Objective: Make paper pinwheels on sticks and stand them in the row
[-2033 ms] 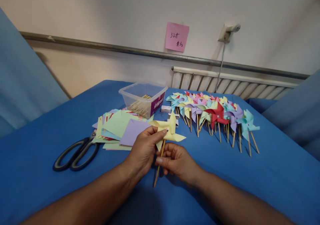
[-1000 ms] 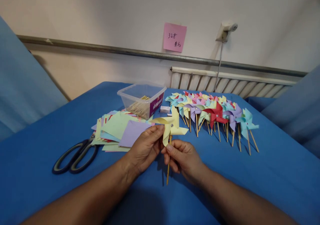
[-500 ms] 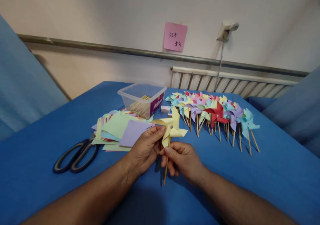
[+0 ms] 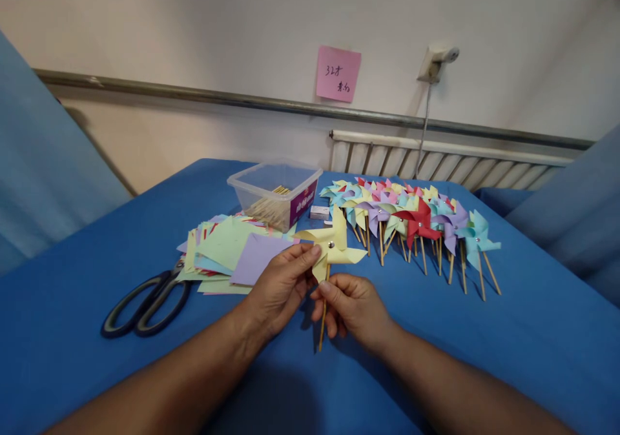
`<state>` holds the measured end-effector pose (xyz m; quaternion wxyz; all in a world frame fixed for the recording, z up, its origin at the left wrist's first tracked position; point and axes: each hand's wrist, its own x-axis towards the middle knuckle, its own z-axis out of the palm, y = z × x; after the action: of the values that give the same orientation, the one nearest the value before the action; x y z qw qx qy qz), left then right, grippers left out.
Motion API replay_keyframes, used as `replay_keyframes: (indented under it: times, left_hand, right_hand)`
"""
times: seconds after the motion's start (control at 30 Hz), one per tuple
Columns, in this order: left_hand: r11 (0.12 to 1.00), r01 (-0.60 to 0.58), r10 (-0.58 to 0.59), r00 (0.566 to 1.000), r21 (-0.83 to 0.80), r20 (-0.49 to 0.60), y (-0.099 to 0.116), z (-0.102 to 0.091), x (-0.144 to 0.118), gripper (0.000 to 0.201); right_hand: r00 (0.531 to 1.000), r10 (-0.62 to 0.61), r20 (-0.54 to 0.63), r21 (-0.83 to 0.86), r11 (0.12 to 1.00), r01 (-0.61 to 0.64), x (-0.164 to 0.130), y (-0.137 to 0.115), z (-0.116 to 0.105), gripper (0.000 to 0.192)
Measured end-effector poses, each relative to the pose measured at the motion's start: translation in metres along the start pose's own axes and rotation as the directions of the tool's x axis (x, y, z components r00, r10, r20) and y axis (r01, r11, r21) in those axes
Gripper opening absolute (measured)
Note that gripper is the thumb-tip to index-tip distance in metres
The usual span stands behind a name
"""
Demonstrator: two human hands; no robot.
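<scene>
A yellow paper pinwheel (image 4: 333, 244) on a thin wooden stick (image 4: 322, 322) is held upright over the blue table (image 4: 533, 338). My left hand (image 4: 278, 290) pinches the paper vanes next to the silver pin at the centre. My right hand (image 4: 351, 306) grips the stick just below the paper. The stick's lower end points down toward the cloth.
A row of finished pinwheels (image 4: 411, 219) lies to the right. A stack of coloured paper squares (image 4: 230, 248) and black scissors (image 4: 145, 303) lie to the left. A clear plastic box of sticks (image 4: 274, 193) stands behind, with a small white box (image 4: 320, 212) beside it.
The pinwheel has been raised and its stick turned from slanted to nearly upright. Both hands keep their hold and have shifted only slightly.
</scene>
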<state>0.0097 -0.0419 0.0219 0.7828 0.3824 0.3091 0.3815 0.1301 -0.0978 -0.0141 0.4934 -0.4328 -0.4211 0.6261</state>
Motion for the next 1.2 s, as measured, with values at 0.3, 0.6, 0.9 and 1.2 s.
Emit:
replay_keyframes:
  times: [0.3, 0.6, 0.9, 1.2]
  left_hand:
    - [0.99, -0.009, 0.002, 0.998, 0.14, 0.056, -0.0015, 0.0003, -0.0021, 0.025]
    - [0.981, -0.075, 0.078, 0.997, 0.181, -0.009, -0.0041, -0.0002, -0.0014, 0.025]
    - [0.96, -0.102, 0.087, 0.994, 0.261, 0.068, -0.0047, -0.0022, -0.0016, 0.027]
    - [0.989, -0.098, 0.11, 0.989, 0.114, -0.102, 0.0044, 0.0027, -0.0025, 0.028]
  right_hand:
    - [0.998, -0.018, 0.055, 0.016, 1.0, 0.017, 0.0027, 0.0052, -0.0018, 0.041]
    - [0.998, -0.026, 0.063, 0.008, 1.0, 0.026, 0.0026, 0.009, -0.0014, 0.042]
    - [0.999, -0.025, 0.035, 0.024, 0.999, 0.024, 0.003, 0.0091, -0.0012, 0.045]
    - [0.996, -0.054, 0.075, 0.024, 0.998, 0.053, 0.0031, 0.0102, -0.0009, 0.041]
